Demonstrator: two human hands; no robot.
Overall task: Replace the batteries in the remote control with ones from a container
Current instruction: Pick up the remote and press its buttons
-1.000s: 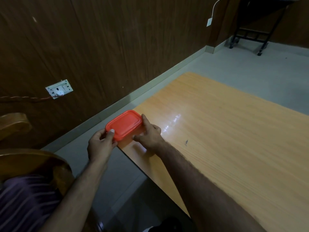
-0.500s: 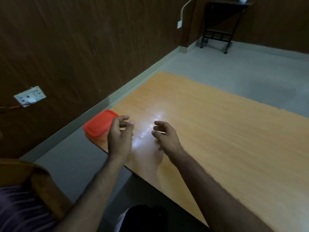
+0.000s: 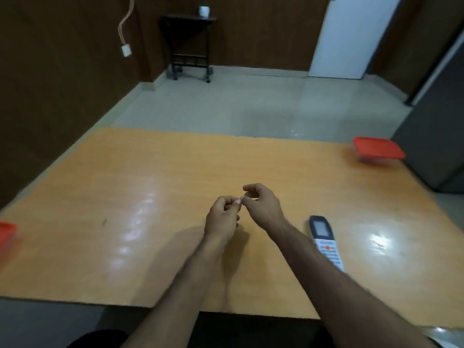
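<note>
1. State: the left hand [image 3: 221, 219] and right hand [image 3: 263, 209] hover together over mid-bench [image 3: 150, 184]. The fingers [image 3: 237, 202] are curled with tips touching; whether they pinch anything cannot be determined.
2. Location: the remote control [image 3: 325, 241] lies face up on the bench, just right of the right forearm, untouched.
3. Risk: a careless sweep of the right forearm may knock the remote control.
4. Risk: two red-lidded containers are present, one [image 3: 378, 149] far beyond the fingers to the right, one [image 3: 6, 233] at the far left edge. Both are closed; selecting the wrong one wastes a reach.
5. Risk: the left container sits at the bench edge; a clumsy grab may tip it off.
</note>
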